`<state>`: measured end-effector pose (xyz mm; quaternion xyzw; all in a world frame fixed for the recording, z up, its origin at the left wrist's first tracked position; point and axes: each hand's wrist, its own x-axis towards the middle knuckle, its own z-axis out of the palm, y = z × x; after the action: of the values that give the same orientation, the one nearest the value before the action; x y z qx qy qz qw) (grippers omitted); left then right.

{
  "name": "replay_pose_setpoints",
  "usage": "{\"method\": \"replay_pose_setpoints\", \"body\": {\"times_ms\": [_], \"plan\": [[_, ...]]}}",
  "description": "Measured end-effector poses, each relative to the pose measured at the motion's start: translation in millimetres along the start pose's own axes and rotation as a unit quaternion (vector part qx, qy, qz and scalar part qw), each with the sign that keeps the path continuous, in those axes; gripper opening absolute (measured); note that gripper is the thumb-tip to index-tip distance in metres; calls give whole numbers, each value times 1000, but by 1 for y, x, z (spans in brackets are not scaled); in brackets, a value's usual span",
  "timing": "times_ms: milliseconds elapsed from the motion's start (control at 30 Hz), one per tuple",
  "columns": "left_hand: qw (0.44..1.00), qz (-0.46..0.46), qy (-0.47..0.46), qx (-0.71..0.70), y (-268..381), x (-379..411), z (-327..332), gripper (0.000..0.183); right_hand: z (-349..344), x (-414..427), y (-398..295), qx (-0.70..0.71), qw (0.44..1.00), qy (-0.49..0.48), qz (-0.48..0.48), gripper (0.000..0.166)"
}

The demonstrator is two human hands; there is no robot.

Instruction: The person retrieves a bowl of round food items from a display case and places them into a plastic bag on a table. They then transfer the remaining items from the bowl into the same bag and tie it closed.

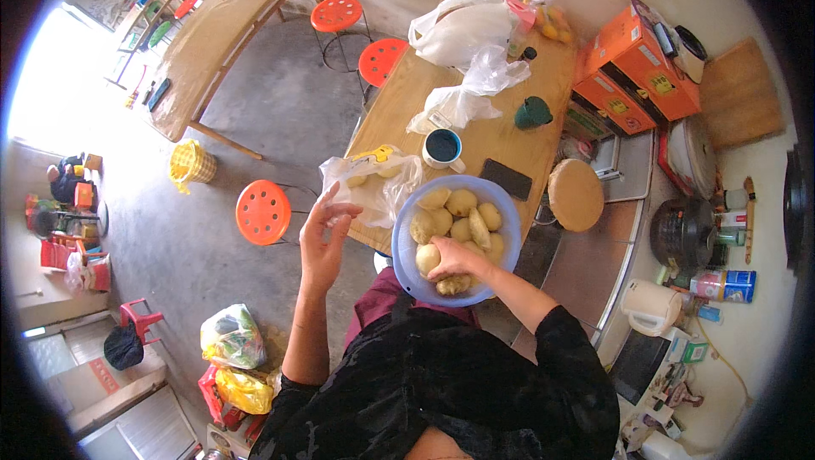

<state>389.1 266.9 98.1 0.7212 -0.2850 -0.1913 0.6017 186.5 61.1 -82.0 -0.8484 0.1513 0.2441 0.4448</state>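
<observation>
A blue plastic colander (402,256) full of pale, rounded pieces of food, perhaps steamed buns or peeled potatoes (460,203), rests at the table's near end. My right hand (460,258) reaches into it, fingers curled on one pale round piece (427,258) at its left side. Just left of the colander lies a clear plastic bag (382,187) with similar pieces inside. My left hand (326,237) is raised beside this bag's near left edge, fingers apart, nothing held; whether its fingertips touch the plastic I cannot tell.
On the wooden table (388,116) stand a mug with dark liquid (442,147), a black phone (506,179), white plastic bags (468,27) and a dark green object (533,113). Red stools (263,212) stand at the left. Orange boxes (662,81) and a round-topped stool (575,195) are at the right.
</observation>
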Motion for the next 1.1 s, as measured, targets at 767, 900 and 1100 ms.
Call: {"method": "replay_pose_setpoints", "body": {"times_ms": [767,900,1100], "plan": [[962,-123,15,-242,13,-6,2,50,-54,103,-54,578,812,85,-23,21],[958,-128,1,-255,12,-4,10,54,-48,9,-5,166,983,68,40,39],[957,-122,-41,-260,10,-9,20,54,70,3,9,-61,963,256,62,82]]}}
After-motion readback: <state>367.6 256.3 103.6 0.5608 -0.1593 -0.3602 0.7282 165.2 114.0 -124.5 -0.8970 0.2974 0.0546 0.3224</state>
